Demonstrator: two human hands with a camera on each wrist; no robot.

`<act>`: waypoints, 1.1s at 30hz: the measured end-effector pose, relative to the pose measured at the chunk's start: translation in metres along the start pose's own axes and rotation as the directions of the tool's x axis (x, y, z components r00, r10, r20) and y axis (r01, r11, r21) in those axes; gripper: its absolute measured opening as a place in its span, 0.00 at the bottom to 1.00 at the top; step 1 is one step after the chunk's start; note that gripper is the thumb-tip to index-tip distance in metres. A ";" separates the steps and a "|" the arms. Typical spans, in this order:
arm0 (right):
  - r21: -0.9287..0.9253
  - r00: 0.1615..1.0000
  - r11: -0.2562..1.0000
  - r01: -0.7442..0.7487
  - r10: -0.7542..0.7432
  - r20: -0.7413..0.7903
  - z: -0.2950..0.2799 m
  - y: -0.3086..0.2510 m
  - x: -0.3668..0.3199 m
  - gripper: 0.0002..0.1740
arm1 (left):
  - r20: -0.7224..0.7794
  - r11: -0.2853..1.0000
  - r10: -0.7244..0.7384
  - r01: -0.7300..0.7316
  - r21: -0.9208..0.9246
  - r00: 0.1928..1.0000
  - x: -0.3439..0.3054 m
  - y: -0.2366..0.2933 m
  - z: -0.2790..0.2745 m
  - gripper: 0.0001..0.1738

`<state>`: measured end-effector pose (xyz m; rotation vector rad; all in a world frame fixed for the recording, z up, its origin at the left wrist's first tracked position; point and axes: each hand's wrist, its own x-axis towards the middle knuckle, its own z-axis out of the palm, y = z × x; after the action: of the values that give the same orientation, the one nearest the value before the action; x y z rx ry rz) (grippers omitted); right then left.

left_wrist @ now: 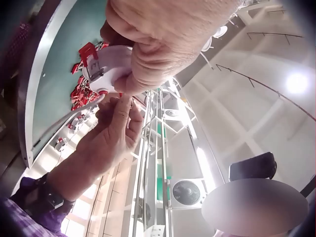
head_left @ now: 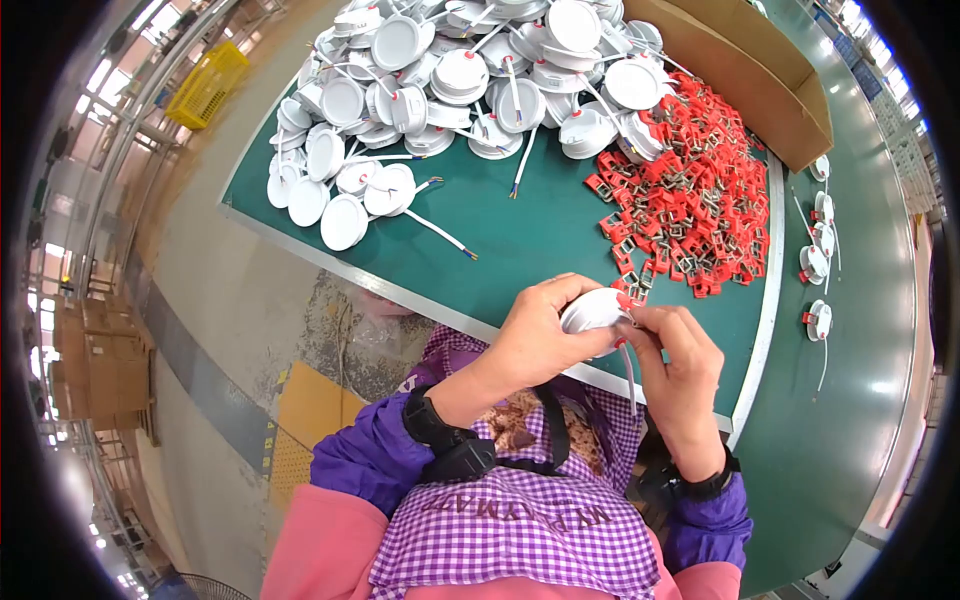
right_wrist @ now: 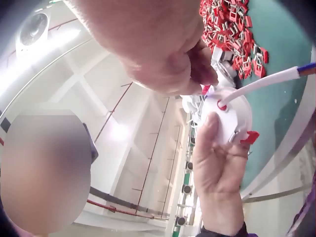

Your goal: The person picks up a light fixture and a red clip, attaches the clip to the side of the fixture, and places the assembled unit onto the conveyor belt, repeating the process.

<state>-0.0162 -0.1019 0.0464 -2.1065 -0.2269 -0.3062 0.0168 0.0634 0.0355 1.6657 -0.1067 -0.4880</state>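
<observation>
My left hand (head_left: 535, 330) grips a round white lamp (head_left: 592, 311) by its rim, above the near edge of the green table. A red clip (left_wrist: 90, 53) with a metal part sits on the lamp's side in the left wrist view. The white cable (right_wrist: 266, 81) leaves the lamp through a red collar (right_wrist: 222, 105) and hangs down in the head view. My right hand (head_left: 683, 370) has thumb and fingers pinched together at the lamp's edge, on a small red piece (right_wrist: 205, 90) mostly hidden by the fingers.
A big pile of white lamps (head_left: 398, 42) covers the table's far left. Beside it lies a heap of red clips (head_left: 700, 190), with a cardboard box (head_left: 745, 65) behind. Several lamps with cables (head_left: 818, 320) stand in a line on the green surface at right.
</observation>
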 end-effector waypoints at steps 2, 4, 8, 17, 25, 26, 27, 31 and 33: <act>-0.106 0.997 0.992 0.071 -0.072 -0.005 0.002 -0.002 -0.003 0.09 | -0.022 0.999 0.019 -0.019 0.026 1.000 0.000 0.003 0.001 0.15; -0.141 0.998 0.987 0.071 -0.070 0.011 0.000 -0.006 -0.004 0.10 | -0.040 0.998 0.038 -0.036 0.049 0.998 -0.001 0.007 0.002 0.15; -0.221 0.996 0.971 0.091 -0.085 0.036 0.001 -0.004 -0.008 0.11 | -0.059 0.974 0.156 -0.144 0.173 0.986 -0.001 0.004 0.006 0.15; -0.132 0.996 0.988 0.084 -0.083 0.015 0.002 0.003 -0.010 0.14 | 0.021 0.920 0.297 -0.293 0.260 0.955 -0.001 0.006 0.000 0.15; 0.423 0.885 0.778 -0.465 0.418 0.204 -0.012 0.003 -0.021 0.21 | 0.153 0.939 0.304 -0.323 0.118 0.940 -0.008 0.000 0.006 0.15; 0.439 0.868 0.750 -0.495 0.442 0.225 -0.013 0.005 -0.023 0.21 | 0.175 0.965 0.239 -0.254 0.068 0.955 -0.009 -0.001 0.009 0.16; 0.456 0.854 0.722 -0.520 0.459 0.246 -0.014 0.006 -0.023 0.21 | 0.196 0.982 0.179 -0.187 0.021 0.964 -0.009 -0.003 0.011 0.16; 0.393 0.834 0.736 -0.551 0.461 0.304 -0.027 0.023 -0.026 0.19 | 0.219 0.993 0.119 -0.112 -0.044 0.968 -0.008 -0.013 0.019 0.20; 0.357 0.860 0.783 -0.509 0.479 0.175 -0.041 0.042 -0.029 0.16 | 0.182 0.980 0.142 -0.164 0.115 0.973 -0.003 -0.005 0.008 0.24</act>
<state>-0.0373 -0.1603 0.0247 -1.6960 0.2155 0.1316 0.0100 0.0577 0.0306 1.7240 -0.4003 -0.5164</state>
